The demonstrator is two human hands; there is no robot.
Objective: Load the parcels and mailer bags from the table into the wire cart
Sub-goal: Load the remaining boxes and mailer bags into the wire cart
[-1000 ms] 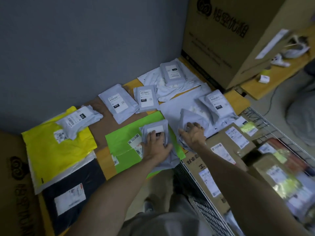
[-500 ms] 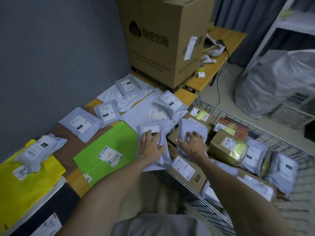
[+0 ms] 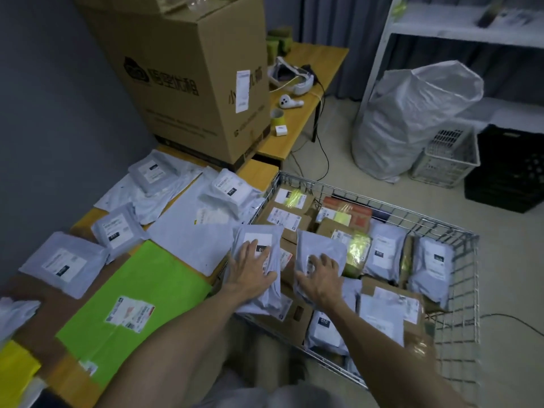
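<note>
A flat lime-green plastic mailer (image 3: 138,307) lies on the wooden bench (image 3: 262,173). The left hand (image 3: 253,273) clasps a grey plastic mailer bag (image 3: 259,238) at the silver wire cart (image 3: 465,290) rim; the right hand (image 3: 322,279), fingers curled, clutches a second grey mailer bag (image 3: 322,245) over the cart

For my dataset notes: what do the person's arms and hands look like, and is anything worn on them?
The left forearm and right forearm are bare to the frame edge; no sleeve shows. The left hand and right hand wear no gloves. No watch, bracelet or ring is visible, though the picture is dim.
</note>
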